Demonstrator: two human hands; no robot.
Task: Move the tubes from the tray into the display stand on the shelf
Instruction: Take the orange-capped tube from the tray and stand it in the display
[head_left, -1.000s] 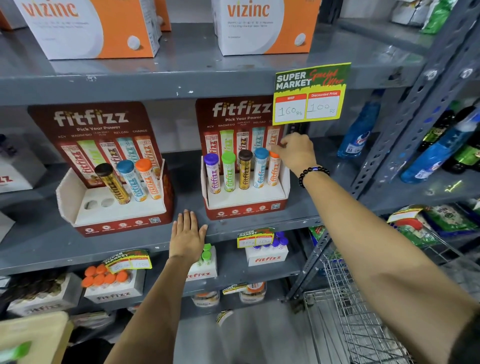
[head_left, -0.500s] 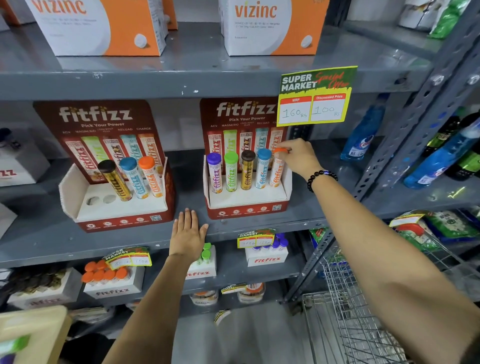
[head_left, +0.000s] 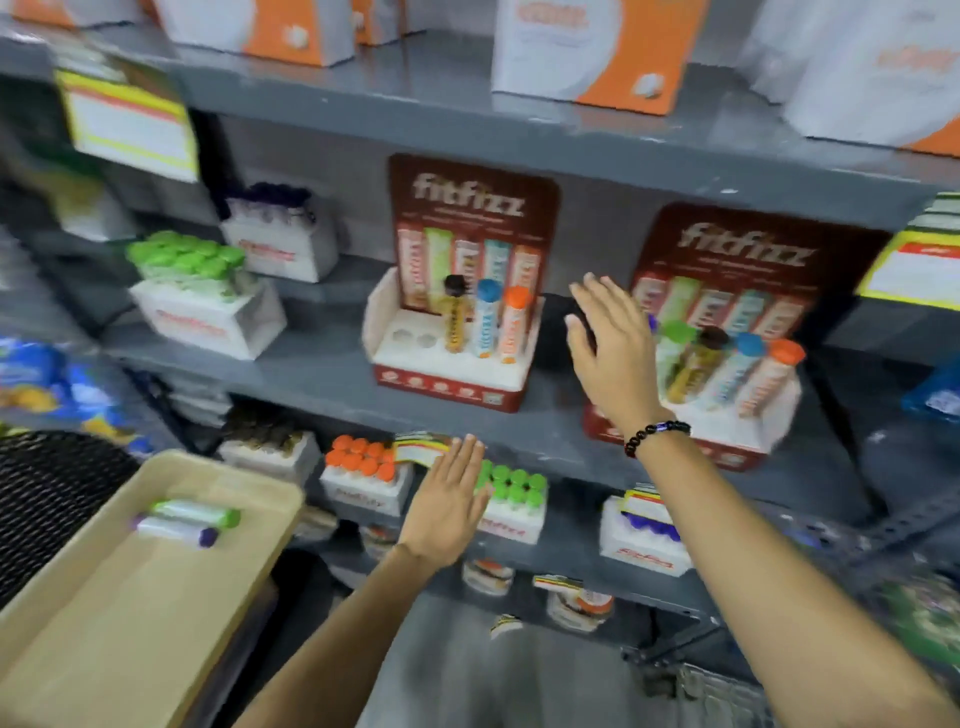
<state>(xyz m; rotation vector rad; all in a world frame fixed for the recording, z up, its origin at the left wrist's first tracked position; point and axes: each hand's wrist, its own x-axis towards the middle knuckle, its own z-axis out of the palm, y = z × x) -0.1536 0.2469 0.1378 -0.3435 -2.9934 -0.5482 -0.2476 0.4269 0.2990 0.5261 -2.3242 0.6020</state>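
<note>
A tan tray (head_left: 104, 613) at the lower left holds two tubes lying flat: one with a green cap (head_left: 195, 512) and one with a purple cap (head_left: 174, 530). On the middle shelf, the left display stand (head_left: 452, 379) carries three upright tubes (black, blue and orange caps) and two bare holes on its left. The right display stand (head_left: 727, 441) is full of tubes. My right hand (head_left: 610, 351) hovers open between the two stands, partly covering the right stand's left tubes. My left hand (head_left: 449, 501) is open, fingers spread, in front of the lower shelf's edge.
White boxes of green-capped tubes (head_left: 202, 296) and purple-capped tubes (head_left: 280, 239) stand left of the stands. More boxes of orange, green and purple tubes line the lower shelf (head_left: 363, 478). Orange-and-white cartons sit on top. A black mesh object (head_left: 47, 499) lies behind the tray.
The view swung left, bringing the tray into sight. My right hand let go of the orange-capped tube in the right stand and moved left, open. My left hand lifted off the shelf edge.
</note>
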